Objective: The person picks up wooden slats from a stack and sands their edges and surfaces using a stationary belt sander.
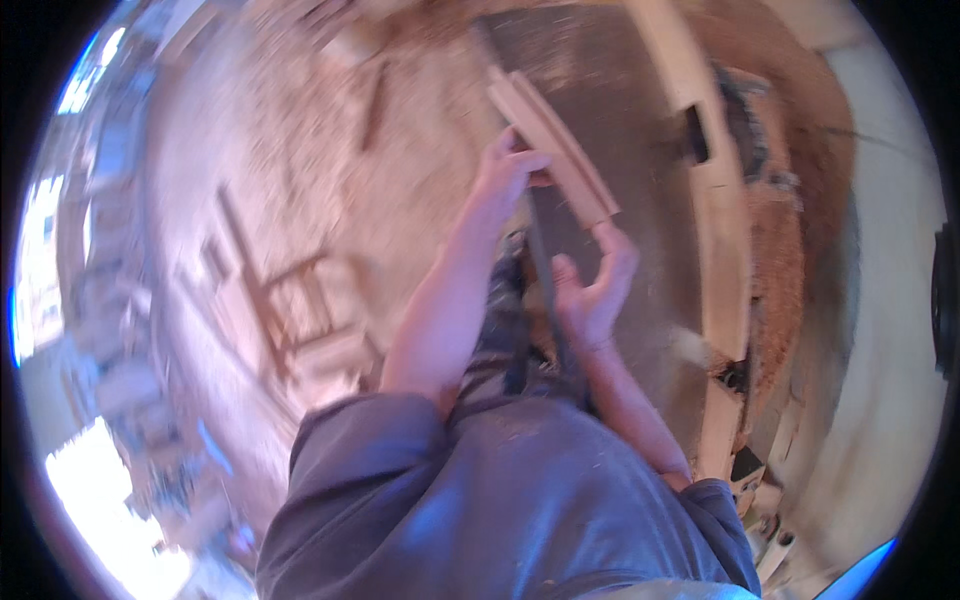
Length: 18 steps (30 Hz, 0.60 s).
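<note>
A short, reddish-brown wooden strip (560, 150) with a groove or step along its length is held aslant over a dark machine table (650, 255). My left hand (507, 175) grips it on its left side, the fingers partly hidden behind the wood. At the strip's near end is my right hand (598, 290), its fingertips touching or almost touching that end. The right thumb stands apart from the fingers, with nothing between them. Motion blur hides the finer detail of the wood.
A long pale wooden fence (720, 240) with a dark slot runs along the table's right side. Sawdust (775, 330) is heaped beyond it. On the floor to the left lie a wooden frame (305, 300), several loose boards and scattered shavings (340, 150).
</note>
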Tool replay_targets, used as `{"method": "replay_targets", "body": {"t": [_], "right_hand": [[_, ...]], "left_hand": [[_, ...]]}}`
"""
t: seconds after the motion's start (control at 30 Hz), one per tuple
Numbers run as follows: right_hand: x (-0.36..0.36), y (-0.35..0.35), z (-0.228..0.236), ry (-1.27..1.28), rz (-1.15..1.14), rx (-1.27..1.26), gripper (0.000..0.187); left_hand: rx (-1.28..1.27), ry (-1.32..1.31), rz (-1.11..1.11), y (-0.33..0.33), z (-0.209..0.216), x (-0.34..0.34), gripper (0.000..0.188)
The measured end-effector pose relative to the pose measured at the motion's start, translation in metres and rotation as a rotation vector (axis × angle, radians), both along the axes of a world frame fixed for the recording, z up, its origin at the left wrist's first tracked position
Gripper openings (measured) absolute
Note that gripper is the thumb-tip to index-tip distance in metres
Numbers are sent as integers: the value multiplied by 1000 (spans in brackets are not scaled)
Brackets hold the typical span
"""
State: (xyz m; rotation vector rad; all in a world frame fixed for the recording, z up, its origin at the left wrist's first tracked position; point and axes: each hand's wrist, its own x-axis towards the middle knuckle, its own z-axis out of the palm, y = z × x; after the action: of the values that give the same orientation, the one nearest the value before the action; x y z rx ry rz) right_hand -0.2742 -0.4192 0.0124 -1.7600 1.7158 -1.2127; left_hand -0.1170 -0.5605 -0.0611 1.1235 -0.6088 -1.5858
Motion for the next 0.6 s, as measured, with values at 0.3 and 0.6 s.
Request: {"method": "replay_targets", "body": {"t": [0.3,0.6], "right_hand": [[74,144,-3,295,570,71,66],[183,203,-38,422,1149,375,74]], "left_hand": [[118,-161,458,286,2,98,48],[254,-55,1036,462,2,149,52]]}}
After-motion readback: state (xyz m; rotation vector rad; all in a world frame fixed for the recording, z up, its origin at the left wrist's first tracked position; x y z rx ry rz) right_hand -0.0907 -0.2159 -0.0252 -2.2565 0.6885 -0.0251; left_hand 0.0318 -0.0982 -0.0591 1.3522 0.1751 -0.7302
